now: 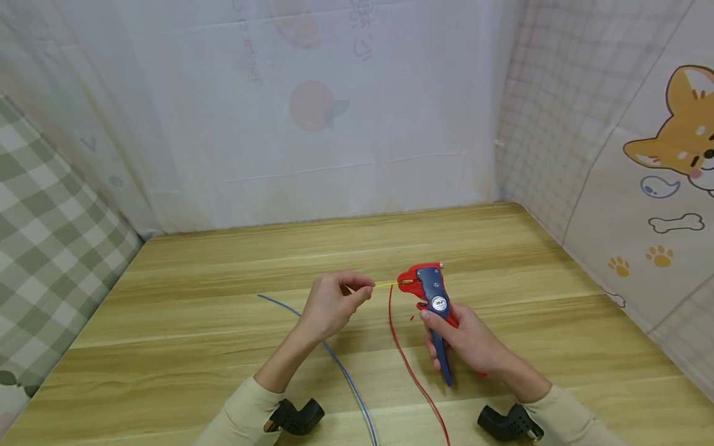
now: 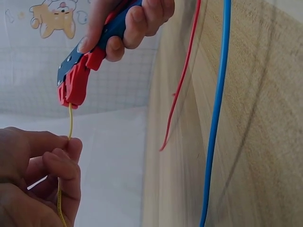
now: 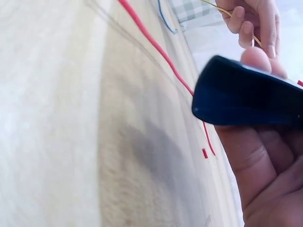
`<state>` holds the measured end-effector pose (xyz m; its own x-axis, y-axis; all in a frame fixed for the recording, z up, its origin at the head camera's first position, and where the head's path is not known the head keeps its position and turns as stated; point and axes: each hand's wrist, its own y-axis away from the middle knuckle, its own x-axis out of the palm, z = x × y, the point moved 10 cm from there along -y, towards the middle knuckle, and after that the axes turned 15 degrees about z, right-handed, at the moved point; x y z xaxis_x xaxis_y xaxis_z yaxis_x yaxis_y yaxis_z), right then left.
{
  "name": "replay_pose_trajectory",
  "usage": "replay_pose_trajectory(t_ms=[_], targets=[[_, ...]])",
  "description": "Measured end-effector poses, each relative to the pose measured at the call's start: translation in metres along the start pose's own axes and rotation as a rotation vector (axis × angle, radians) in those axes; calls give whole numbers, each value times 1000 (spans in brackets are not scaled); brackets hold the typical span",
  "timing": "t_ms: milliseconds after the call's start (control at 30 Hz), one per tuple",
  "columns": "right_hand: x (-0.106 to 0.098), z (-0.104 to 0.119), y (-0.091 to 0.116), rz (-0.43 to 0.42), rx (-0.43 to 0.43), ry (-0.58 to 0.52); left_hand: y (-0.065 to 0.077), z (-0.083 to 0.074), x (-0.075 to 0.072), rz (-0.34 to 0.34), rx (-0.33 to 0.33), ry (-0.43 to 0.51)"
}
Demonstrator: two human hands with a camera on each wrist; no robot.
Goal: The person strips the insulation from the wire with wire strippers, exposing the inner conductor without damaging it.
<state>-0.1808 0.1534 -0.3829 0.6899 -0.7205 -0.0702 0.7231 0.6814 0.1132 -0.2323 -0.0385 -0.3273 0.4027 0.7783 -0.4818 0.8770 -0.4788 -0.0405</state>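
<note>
Between thumb and fingertips, my left hand (image 1: 336, 303) pinches a thin yellow wire (image 1: 385, 285). The wire's far end sits in the red jaws of a blue and red wire stripper (image 1: 432, 297); its tail runs down behind the left fingers in the left wrist view. My right hand (image 1: 465, 341) grips the stripper by its handles, thumb on the near side, the tool's head above the table. In the right wrist view the blue handle (image 3: 246, 97) crosses the palm. How far the wire reaches inside the jaws is hidden.
A red wire (image 1: 409, 365) lies on the wooden table (image 1: 184, 347) below the stripper, with a small red scrap (image 1: 412, 318) beside it. A blue wire (image 1: 346, 371) passes under the left forearm. White cloth (image 1: 223, 155) hangs behind, and printed panels stand at both sides.
</note>
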Motion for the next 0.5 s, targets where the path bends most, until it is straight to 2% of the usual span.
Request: replay_pose_trajectory(t_ms=[100, 300, 500], targets=[[1, -1, -1, -27, 6, 9, 0, 1, -1, -8, -3, -32], [3, -2, -1, -81, 12, 25, 1, 3, -1, -11, -15, -38], [6, -4, -2, -82, 31, 29, 1, 2, -2, -14, -22, -47]])
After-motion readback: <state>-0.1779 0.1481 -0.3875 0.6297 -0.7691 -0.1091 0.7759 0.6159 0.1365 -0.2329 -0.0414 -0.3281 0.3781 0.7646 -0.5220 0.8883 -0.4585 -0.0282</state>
